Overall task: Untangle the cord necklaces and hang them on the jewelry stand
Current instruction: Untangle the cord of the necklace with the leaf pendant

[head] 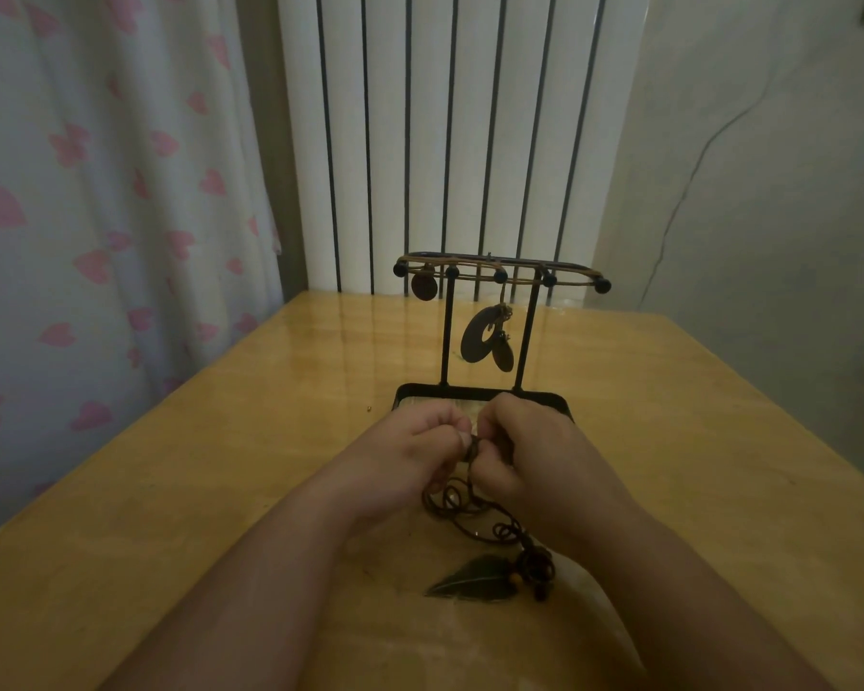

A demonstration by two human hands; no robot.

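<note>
The head camera looks forward and down over a glossy yellow-brown wooden table (180, 516), and both bare forearms reach in from the six o'clock edge toward the centre. The left hand (410, 451) and the right hand (534, 451) meet knuckle to knuckle just in front of the stand's base, each curled shut with thumb and fingertips nipping the same dark knot (475, 448) of cord held between them, slightly above the tabletop. From that knot the brown cord necklace (470, 511) drops in loose curls and loops onto the table toward five o'clock, passing under the right wrist. Its end lies at about six o'clock from the hands, where a dark metal leaf pendant (475, 583) rests flat with a few small beads (537, 573) bunched at its right tip. At twelve o'clock from the hands stands the black jewelry stand (447, 331), upright on a rectangular tray base, two thin posts carrying a top bar with round knobs. A tan cord already runs along that bar, and a round disc pendant (423, 285) hangs at its left end, while a ring-shaped pendant with an oval drop (485, 341) dangles between the posts. Behind the table, at twelve o'clock, is a white ribbed radiator (470, 117), and a curtain with pink petals (111, 192) fills the nine o'clock side.
</note>
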